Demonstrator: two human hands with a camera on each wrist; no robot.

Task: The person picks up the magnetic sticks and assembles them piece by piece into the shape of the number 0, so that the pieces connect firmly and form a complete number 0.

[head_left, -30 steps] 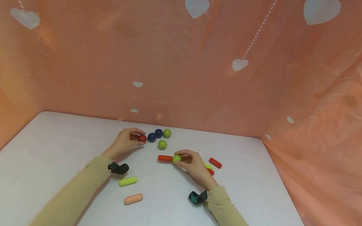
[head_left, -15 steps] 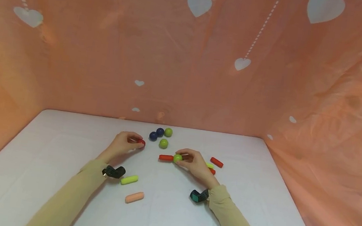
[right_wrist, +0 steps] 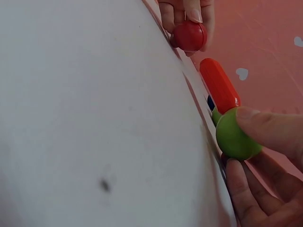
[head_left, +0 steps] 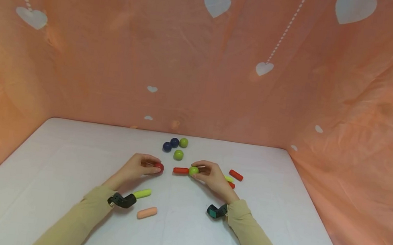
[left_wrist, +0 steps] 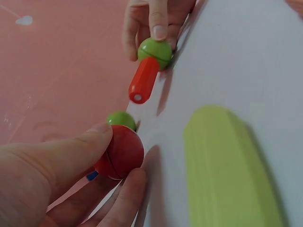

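White table [head_left: 50, 162]: left fingers [left_wrist: 129, 201] pinch red ball [left_wrist: 124, 153], right fingers [right_wrist: 270, 127] green ball [right_wrist: 236, 138] bearing red stick [right_wrist: 220, 85]; slackness could drop either

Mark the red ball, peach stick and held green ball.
Red ball [left_wrist: 124, 152]: left wrist view, middle of its side.
Peach stick [head_left: 147, 213]: head view, mid-length on top.
Held green ball [right_wrist: 234, 136]: right wrist view, visible middle.

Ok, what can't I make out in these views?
Head: left ends of the farther lime stick and lower red stick, behind the right hand.
Left wrist: end of the nearer lime stick, cut off by the bottom edge.
Left wrist: most of the blue thing, behind the left hand and red ball.
Right wrist: the dark spot on the table, blurred beyond identifying.
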